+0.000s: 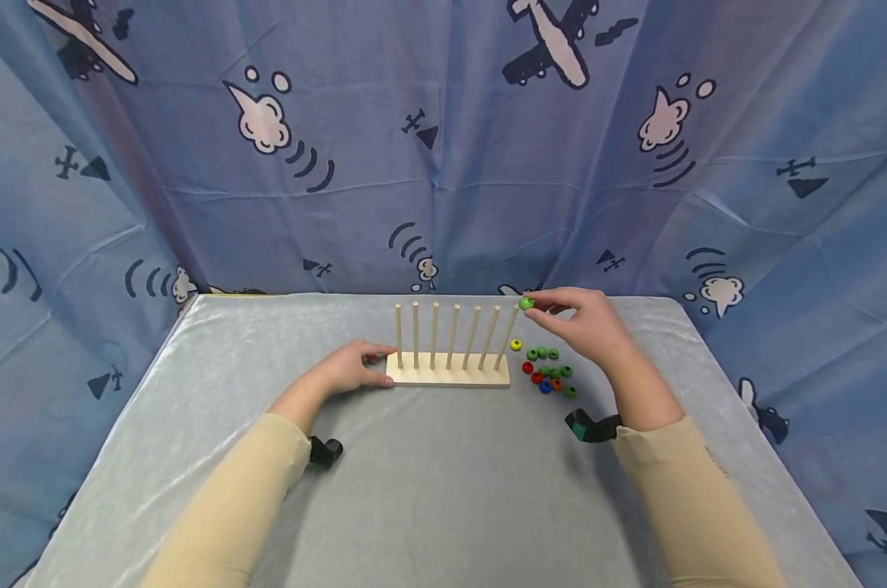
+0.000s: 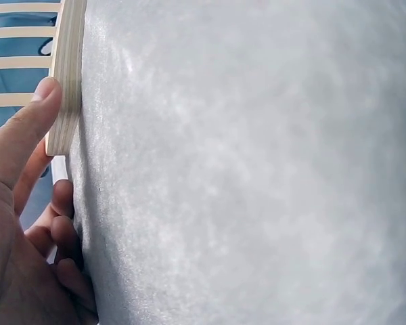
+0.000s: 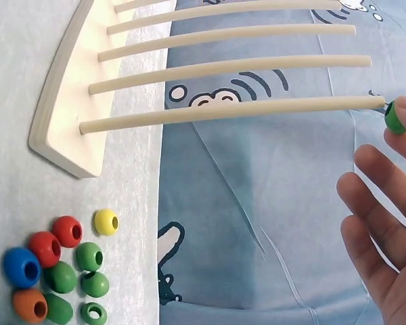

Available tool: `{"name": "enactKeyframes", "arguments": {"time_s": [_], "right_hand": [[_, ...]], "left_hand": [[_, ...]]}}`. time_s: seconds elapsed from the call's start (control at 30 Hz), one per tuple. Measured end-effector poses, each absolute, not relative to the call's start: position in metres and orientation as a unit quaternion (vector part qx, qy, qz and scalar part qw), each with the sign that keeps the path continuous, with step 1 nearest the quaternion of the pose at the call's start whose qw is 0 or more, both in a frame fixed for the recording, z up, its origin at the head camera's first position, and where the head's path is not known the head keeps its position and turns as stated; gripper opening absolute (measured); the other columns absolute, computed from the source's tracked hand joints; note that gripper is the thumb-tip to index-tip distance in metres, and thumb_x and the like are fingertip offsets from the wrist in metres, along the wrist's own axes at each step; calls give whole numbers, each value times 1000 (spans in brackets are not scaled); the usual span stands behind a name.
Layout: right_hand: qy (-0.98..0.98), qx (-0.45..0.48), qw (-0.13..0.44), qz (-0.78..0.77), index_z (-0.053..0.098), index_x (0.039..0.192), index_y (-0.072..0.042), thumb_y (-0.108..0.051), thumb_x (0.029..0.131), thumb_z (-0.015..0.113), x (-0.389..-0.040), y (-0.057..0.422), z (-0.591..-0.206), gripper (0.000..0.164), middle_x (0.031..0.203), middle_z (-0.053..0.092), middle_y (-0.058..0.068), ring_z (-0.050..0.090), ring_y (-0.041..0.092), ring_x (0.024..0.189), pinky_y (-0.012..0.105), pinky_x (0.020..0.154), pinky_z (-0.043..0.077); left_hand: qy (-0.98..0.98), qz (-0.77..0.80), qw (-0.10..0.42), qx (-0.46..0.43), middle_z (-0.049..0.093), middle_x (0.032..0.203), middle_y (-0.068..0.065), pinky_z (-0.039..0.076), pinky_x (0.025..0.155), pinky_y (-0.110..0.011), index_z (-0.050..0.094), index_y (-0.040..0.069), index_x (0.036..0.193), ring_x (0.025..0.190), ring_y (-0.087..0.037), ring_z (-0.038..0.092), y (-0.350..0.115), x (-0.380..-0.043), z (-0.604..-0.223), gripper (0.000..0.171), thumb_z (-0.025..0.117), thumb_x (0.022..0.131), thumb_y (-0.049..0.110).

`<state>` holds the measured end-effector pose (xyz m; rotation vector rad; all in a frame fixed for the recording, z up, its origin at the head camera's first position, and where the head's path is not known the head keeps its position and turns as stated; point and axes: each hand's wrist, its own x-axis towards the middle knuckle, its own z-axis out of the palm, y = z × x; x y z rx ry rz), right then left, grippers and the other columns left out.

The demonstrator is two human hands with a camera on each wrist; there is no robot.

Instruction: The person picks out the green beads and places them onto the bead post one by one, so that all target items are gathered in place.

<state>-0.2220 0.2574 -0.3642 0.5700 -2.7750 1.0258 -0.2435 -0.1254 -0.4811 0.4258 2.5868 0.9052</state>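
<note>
A pale wooden peg stand with several upright pegs stands on the cloth-covered table. My left hand grips the left end of its base, thumb on the front edge and a finger behind, as the left wrist view shows. Between thumb and fingertip of my right hand is a green bead, pinched right at the top of the rightmost peg. The other right fingers are loosely bent, away from the bead. All pegs in view are bare.
Right of the stand lie loose beads: several green beads, red beads, a blue bead, an orange bead and a yellow bead. A patterned blue curtain hangs behind the table.
</note>
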Motion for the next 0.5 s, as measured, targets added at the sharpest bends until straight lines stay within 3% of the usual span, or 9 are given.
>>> {"name": "enactKeyframes", "arguments": {"time_s": [0.27,0.5], "right_hand": [[-911,204,67,353,72,123,-13,-28,94,71,-224,250,-366,33,107,70,5,63,21,96,44,84,51],[-909,216,66,350,72,122,-12,-29,94,71,-225,244,-366,33,104,69,4,61,20,96,47,86,51]], "left_hand": [[918,317,180,156,56,112,-9,41,93,-44,57,19,142,104,-24,51,-126,-244,-482,69,82,81,40],[918,317,183,154,56,112,-8,41,93,-43,57,21,142,104,-23,51,-126,-244,-483,69,82,81,41]]}}
